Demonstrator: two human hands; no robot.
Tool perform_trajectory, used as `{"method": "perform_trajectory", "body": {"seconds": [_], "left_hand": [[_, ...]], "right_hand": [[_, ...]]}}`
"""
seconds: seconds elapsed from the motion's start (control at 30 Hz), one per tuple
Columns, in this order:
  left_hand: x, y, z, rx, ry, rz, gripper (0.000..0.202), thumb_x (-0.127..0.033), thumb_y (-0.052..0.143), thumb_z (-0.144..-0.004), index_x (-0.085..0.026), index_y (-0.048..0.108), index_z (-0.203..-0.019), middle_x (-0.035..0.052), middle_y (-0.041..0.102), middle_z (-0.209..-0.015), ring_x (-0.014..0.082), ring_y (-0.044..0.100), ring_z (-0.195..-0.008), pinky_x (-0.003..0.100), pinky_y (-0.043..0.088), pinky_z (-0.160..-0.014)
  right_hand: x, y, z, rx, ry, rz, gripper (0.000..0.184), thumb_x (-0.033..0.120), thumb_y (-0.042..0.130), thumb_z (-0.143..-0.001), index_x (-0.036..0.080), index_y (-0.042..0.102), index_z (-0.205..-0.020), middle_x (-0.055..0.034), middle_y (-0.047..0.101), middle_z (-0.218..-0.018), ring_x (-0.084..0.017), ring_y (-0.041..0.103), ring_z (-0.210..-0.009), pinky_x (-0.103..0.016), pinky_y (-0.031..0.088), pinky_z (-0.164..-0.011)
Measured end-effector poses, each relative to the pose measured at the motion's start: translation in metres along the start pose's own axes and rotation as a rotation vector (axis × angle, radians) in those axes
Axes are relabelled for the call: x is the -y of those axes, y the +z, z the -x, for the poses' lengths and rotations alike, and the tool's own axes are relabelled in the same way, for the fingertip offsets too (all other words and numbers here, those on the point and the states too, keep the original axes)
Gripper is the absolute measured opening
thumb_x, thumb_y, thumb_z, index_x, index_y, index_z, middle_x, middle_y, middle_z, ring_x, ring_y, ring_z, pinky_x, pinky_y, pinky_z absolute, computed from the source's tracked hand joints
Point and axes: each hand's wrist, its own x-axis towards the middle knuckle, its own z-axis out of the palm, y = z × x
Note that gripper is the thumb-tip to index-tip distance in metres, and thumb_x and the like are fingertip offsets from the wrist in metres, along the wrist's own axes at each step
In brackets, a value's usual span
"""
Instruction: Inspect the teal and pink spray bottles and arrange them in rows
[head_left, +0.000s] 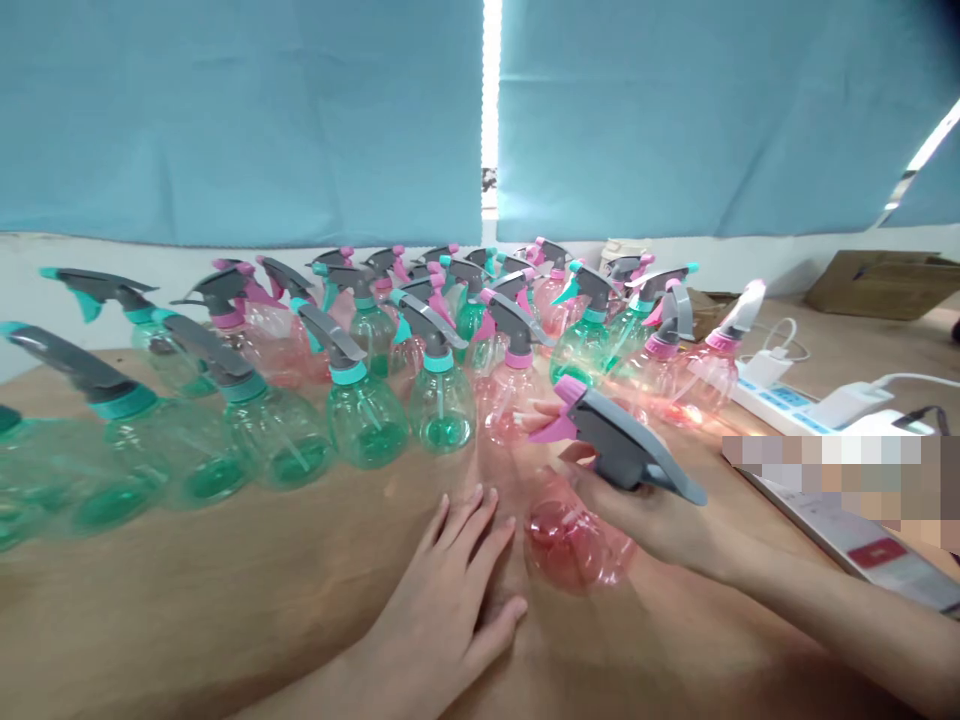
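Observation:
My right hand [637,510] grips a pink spray bottle [574,545] round its neck, just under the grey and pink trigger head. The bottle is clear pink plastic, and part of its neck is hidden by my fingers. Flat on the wooden table [285,600], my left hand [454,580] lies with fingers stretched out, just left of that bottle and holding nothing. Ahead of my hands stand a green spray bottle [441,405] with a turquoise collar and another pink spray bottle [510,395].
Several more green and pink spray bottles crowd the table's far side, including a green one [366,425]. At right are a white power strip [772,395] with plugs and cables, a phone-like device [855,535] and a cardboard box [885,283]. Blue curtains [247,120] hang behind.

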Motion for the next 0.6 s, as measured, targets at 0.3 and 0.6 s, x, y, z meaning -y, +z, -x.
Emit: {"method": "perform_trajectory", "body": {"seconds": [0.3, 0.6], "left_hand": [[-0.005, -0.011, -0.003, 0.087, -0.025, -0.002, 0.054, -0.042, 0.048, -0.096, -0.016, 0.041, -0.143, 0.0134, 0.032, -0.153, 0.0313, 0.027, -0.142, 0.058, 0.028, -0.112], [-0.004, -0.009, -0.004, 0.094, -0.017, -0.022, 0.055, -0.042, 0.047, -0.096, -0.014, 0.041, -0.143, 0.0148, 0.033, -0.153, 0.0318, 0.028, -0.142, 0.059, 0.03, -0.11]], "right_hand": [[0.008, -0.004, 0.0, 0.09, 0.144, 0.019, 0.019, 0.042, 0.062, -0.082, 0.027, 0.064, -0.094, -0.004, 0.072, -0.097, -0.027, 0.07, -0.084, -0.044, 0.058, -0.075], [0.013, -0.009, -0.004, 0.173, 0.112, 0.057, 0.023, 0.045, 0.061, -0.084, 0.028, 0.065, -0.097, -0.003, 0.072, -0.097, -0.025, 0.07, -0.089, -0.04, 0.059, -0.076]]}}
